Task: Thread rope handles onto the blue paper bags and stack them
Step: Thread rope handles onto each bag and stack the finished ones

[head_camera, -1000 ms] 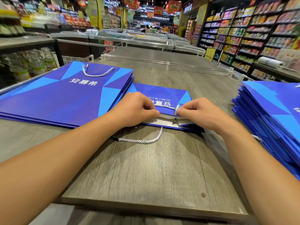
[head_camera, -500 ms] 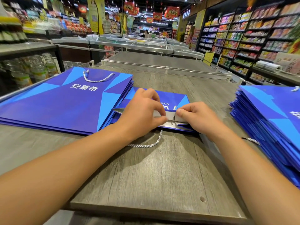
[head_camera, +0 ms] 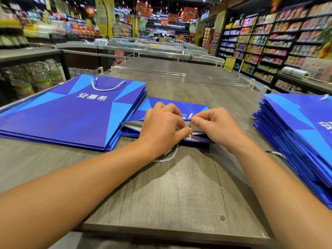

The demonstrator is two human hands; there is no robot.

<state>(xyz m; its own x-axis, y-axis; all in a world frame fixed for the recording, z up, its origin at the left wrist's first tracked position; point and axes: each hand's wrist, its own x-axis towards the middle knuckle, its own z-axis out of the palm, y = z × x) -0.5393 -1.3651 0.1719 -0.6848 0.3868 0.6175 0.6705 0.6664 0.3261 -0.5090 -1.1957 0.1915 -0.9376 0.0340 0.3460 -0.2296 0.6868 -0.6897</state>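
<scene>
Raised further since before, the glossy bag's [head_camera: 172, 106] white-lined mouth is pinched by both the left hand [head_camera: 161, 126] and right hand [head_camera: 215, 126].

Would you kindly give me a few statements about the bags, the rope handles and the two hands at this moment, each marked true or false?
1. Both hands work at the open mouth of the middle bag. True.
2. The left hand rests flat on the stack on the left. False: its fingers are curled at the middle bag's mouth, meeting the right hand.
3. A rope handle loops out from the middle bag onto the wooden table. True.
4. The top bag of the left stack has no handle. False: a white rope handle lies on it.
5. Another stack of blue bags lies on the right. True.
</scene>
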